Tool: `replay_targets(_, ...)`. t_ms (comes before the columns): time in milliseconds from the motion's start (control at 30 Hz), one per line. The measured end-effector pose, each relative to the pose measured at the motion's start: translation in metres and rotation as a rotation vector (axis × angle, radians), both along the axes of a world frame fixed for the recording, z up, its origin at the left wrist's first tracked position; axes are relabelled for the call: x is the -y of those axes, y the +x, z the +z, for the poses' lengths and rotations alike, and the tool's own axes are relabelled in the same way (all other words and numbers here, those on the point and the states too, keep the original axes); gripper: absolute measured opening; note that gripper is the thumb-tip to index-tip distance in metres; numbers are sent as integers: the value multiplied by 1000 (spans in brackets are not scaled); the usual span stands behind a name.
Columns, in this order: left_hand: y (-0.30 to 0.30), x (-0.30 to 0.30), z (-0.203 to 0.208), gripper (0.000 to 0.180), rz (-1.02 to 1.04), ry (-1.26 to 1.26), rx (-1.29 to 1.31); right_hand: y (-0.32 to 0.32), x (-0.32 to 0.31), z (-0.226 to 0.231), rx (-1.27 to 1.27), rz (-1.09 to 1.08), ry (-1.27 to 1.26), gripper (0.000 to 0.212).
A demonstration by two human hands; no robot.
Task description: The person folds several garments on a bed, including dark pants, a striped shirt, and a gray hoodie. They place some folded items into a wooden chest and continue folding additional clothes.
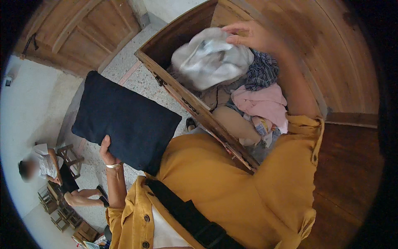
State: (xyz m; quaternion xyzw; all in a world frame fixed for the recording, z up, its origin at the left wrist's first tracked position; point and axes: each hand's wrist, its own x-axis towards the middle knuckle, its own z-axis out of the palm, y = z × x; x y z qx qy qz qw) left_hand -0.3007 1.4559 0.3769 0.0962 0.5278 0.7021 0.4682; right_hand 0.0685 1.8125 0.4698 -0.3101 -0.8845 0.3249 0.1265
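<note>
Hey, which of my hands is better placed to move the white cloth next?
Right, most likely: your right hand is at the white cloth in the wooden box, while your left hand holds the dark cushion outside it.

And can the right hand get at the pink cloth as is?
Likely yes: the pink cloth lies largely uncovered in the open drawer, though the right hand is touching the white cloth.

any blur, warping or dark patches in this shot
Head view: the brown wooden box bows from fisheye bending; the picture's rim falls to black; the crumpled white cloth looks softly blurred; the rectangular dark fabric cushion shows little texture.
</note>
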Motion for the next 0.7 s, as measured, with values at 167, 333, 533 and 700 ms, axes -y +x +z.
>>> replay_targets(167,-6,10,-8,57,48,1,51,114,-42,-131,471,-476,133,58)
replay_targets(333,-13,12,-18,52,16,7,89,183,12,-235,698,-880,553,42)
replay_targets(533,-7,-2,-9,47,-31,31,58,178,4,-130,-409,-896,-328,20)
replay_targets(700,-7,-4,-10,53,-90,62,109,129,36,12,-851,-809,-388,23)
